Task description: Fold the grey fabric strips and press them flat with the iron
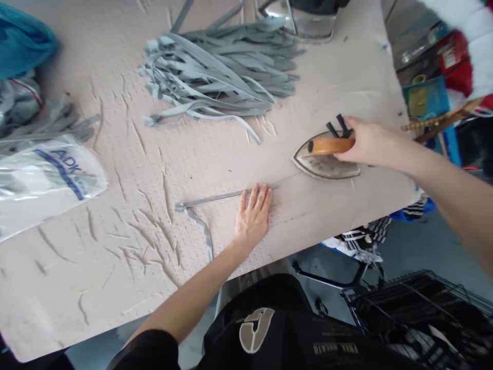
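My right hand (364,140) is wrapped round the wooden handle of an iron (321,165), which sits on the cloth-covered table with its tip toward the left. My left hand (252,216) lies flat with fingers stretched out, pressing on a narrow grey zipper tape (213,198). That tape runs left from under my fingers to a thicker end, where a second strand bends down toward the table's front edge. Above my left hand is a large pile of similar grey tapes (215,72).
A clear printed plastic bag (50,177) and a blue bag (25,41) lie at the left. Another iron (314,23) stands at the top. The cover (127,288) is wrinkled on the left. Beyond the right edge are crates, and a wire rack (423,293) with dark cloth.
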Available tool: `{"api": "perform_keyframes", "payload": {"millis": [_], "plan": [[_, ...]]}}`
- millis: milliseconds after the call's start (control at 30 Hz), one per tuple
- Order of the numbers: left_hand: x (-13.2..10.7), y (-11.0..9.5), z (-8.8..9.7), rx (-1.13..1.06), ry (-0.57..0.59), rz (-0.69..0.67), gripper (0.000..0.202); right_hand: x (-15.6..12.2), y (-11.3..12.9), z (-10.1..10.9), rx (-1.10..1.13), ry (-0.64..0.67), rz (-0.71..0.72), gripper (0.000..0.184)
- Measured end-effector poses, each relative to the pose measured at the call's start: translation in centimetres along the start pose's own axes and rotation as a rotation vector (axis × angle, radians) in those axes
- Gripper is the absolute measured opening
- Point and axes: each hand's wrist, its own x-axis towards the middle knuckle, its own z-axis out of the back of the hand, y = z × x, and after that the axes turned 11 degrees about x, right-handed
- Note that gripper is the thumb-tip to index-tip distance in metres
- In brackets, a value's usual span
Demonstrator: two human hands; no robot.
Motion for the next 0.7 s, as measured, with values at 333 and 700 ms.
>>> {"api": "perform_keyframes", "payload": {"millis": [333, 700], "plan": [[-0.2, 0.1, -0.1, -0.039, 0.009, -0.017, 0.074, -5.7, 6.7, -3.0, -0.096, 0.239, -0.049, 0.112], [-0.8, 2.8, 0.1, -0.090, -0.048, -0.044, 0.058, -5.5, 8.5, -4.0, -0.128, 0.189, 0.090, 0.106]]}}
